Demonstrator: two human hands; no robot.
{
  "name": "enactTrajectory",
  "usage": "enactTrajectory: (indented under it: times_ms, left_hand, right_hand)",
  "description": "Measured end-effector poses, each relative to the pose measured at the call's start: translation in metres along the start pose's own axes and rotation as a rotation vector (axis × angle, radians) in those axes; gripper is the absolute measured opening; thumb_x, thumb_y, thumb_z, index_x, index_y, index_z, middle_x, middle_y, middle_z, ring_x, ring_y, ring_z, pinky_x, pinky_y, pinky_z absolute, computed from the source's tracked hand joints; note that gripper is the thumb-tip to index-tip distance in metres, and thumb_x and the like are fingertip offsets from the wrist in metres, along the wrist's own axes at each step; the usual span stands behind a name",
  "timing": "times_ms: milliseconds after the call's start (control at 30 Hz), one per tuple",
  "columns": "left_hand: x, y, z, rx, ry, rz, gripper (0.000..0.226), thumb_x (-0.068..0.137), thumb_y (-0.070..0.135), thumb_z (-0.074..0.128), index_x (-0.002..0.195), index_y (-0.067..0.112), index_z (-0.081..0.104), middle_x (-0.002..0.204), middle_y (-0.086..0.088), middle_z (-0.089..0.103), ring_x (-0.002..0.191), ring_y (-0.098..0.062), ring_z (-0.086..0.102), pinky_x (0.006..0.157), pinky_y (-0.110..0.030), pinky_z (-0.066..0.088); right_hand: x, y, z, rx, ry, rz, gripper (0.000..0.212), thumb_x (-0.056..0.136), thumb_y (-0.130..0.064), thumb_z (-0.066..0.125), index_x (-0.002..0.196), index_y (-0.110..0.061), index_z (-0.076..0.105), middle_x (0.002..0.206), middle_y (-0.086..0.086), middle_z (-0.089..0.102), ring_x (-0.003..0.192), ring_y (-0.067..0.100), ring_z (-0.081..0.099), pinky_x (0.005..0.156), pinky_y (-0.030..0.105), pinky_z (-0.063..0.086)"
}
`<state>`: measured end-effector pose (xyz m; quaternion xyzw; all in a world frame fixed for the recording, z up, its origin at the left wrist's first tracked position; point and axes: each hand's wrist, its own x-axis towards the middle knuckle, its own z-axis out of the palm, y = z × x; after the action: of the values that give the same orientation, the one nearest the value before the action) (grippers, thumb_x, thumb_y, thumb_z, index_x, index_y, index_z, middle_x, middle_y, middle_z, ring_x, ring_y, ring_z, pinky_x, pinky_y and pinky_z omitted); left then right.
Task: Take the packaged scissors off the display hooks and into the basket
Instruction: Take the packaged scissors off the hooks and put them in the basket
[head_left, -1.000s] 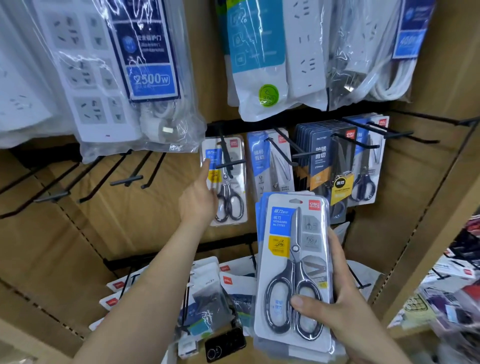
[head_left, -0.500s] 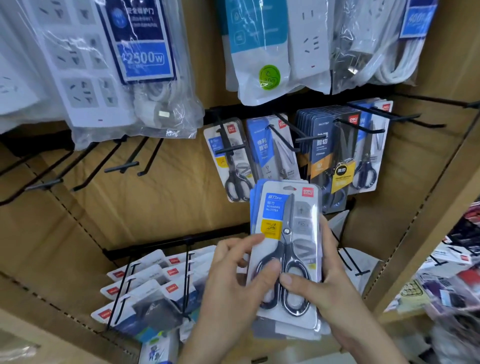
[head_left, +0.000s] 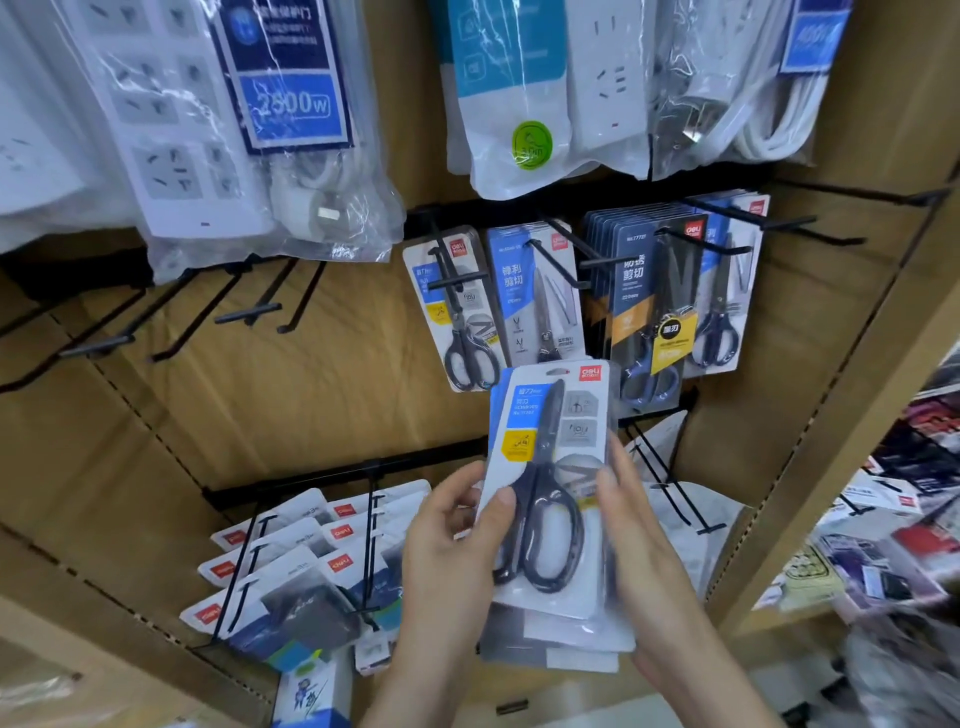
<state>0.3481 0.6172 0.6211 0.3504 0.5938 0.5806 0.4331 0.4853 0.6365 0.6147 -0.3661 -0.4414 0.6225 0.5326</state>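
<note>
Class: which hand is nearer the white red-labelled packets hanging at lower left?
Left. The left hand grips the scissors pack just right of those packets; the right hand holds its far edge.

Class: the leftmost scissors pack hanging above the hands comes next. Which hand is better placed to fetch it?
Left. The left hand only pinches an edge of the held stack, directly below that hanging pack; the right hand seems to carry the stack's weight.

We find both forearms raised from below. The left hand (head_left: 447, 545) pinches the scissors pack (head_left: 550, 457) at its left edge, thumb in front. The right hand (head_left: 644, 561) grips its right edge.
</note>
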Motion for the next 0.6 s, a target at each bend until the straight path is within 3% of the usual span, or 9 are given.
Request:
enactTrajectory:
  times_ms: [67,133,200,300,433,600]
  left_hand:
    - [0.003,-0.001,-0.002,-0.121,0.032,-0.095,0.026,0.084,0.022,0.077,0.109,0.018,0.073,0.105,-0.016,0.074,0.101,-0.036,0.07,0.096,-0.056,0.052]
    - [0.003,0.001,-0.003,-0.209,0.027,-0.151,0.026,0.083,0.019,0.074,0.108,0.009,0.073,0.101,-0.015,0.076,0.1,-0.036,0.071,0.099,-0.055,0.051]
    - [0.001,0.004,-0.004,-0.278,0.023,-0.176,0.033,0.079,0.022,0.073,0.108,0.007,0.072,0.101,-0.015,0.076,0.099,-0.036,0.072,0.098,-0.054,0.052]
    - [-0.001,0.007,-0.006,-0.322,0.019,-0.176,0.033,0.085,0.022,0.069,0.116,0.009,0.069,0.104,-0.015,0.076,0.099,-0.034,0.072,0.099,-0.054,0.051]
    - [-0.004,0.01,-0.01,-0.34,-0.03,-0.182,0.029,0.092,0.022,0.061,0.118,0.01,0.069,0.104,-0.015,0.076,0.098,-0.034,0.072,0.096,-0.052,0.052]
    - [-0.009,0.012,-0.012,-0.354,-0.064,-0.188,0.029,0.096,0.023,0.055,0.115,0.009,0.072,0.107,-0.017,0.075,0.099,-0.033,0.072,0.091,-0.046,0.055]
  right_hand:
    - [-0.001,0.004,-0.001,-0.026,0.009,0.0,0.049,0.082,-0.059,0.042,0.132,-0.06,0.04,0.118,-0.05,0.053,0.106,-0.024,0.054,0.08,0.008,0.05]
    - [-0.003,0.007,0.0,-0.042,0.004,-0.006,0.051,0.082,-0.062,0.039,0.133,-0.058,0.04,0.114,-0.052,0.053,0.106,-0.027,0.052,0.078,0.003,0.047]
    - [-0.006,0.008,0.0,-0.026,-0.003,0.017,0.047,0.079,-0.058,0.047,0.127,-0.056,0.046,0.111,-0.05,0.057,0.102,-0.025,0.056,0.073,0.002,0.047]
    - [-0.009,0.004,-0.002,0.019,-0.032,0.047,0.045,0.078,-0.043,0.071,0.121,-0.045,0.058,0.112,-0.026,0.071,0.1,-0.003,0.069,0.072,0.014,0.055]
    - [-0.007,-0.001,-0.006,0.029,-0.162,0.032,0.072,0.065,-0.043,0.088,0.13,-0.029,0.061,0.124,0.0,0.07,0.111,0.022,0.069,0.081,0.03,0.058]
    - [-0.006,-0.003,-0.016,0.006,-0.235,0.066,0.089,0.056,-0.04,0.094,0.136,-0.029,0.057,0.133,0.003,0.065,0.119,0.029,0.064,0.093,0.043,0.056]
